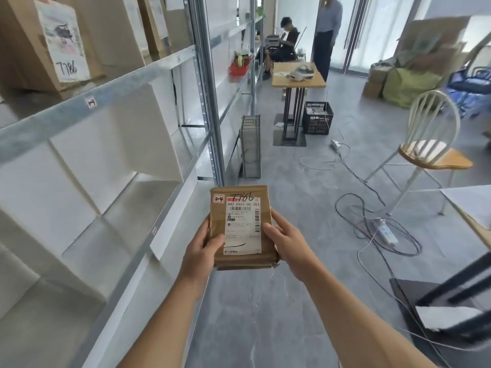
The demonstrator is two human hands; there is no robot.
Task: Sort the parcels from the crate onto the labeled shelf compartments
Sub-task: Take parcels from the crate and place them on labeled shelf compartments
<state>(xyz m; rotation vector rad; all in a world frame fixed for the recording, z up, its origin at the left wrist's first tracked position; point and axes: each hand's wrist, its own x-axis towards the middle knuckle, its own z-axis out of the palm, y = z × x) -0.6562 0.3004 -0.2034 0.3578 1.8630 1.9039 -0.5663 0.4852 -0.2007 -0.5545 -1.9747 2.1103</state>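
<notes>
Head view: a grey metal shelf (106, 94) with smooth white dividers lines the left, a brown cardboard box (53, 41) marked 7786 on its upper level. At centre, over the floor (252, 314), the left hand (200, 254) and right hand (288, 240) grip the sides of a flat rectangular cardboard parcel (241, 227), thumbs curled onto its white-labelled top.

Both hands, left hand (202, 251) and right hand (288, 244), grip brown parcel (243, 229) marked 2-4, just beside metal shelf (66, 112), over grey floor (292, 301).
</notes>
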